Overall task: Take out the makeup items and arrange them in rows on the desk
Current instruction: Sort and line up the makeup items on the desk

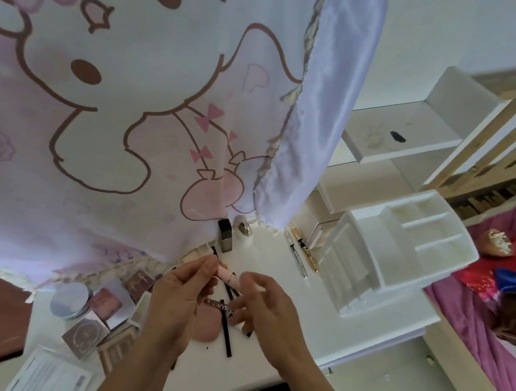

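Note:
My left hand (178,298) pinches a pale pink makeup tube (229,275) above the white desk (255,365). My right hand (268,309) sits just right of it, fingers curled round a slim lettered stick (218,304). Black pencils (226,333) and a pink puff (207,325) lie under my hands. Square compacts (100,315) and a round silver tin (69,302) sit to the left. A dark square bottle (226,234), a small ring-shaped item (243,227) and gold and silver pens (301,252) stand farther back. The white organizer (388,247) sits at the right.
A cartoon-print curtain (131,88) hangs over the desk's back left. White shelves (404,131) rise behind the organizer. A bed with purple and red bedding (510,271) and a wooden frame lies to the right. A flat packet (48,378) lies at the desk's near left.

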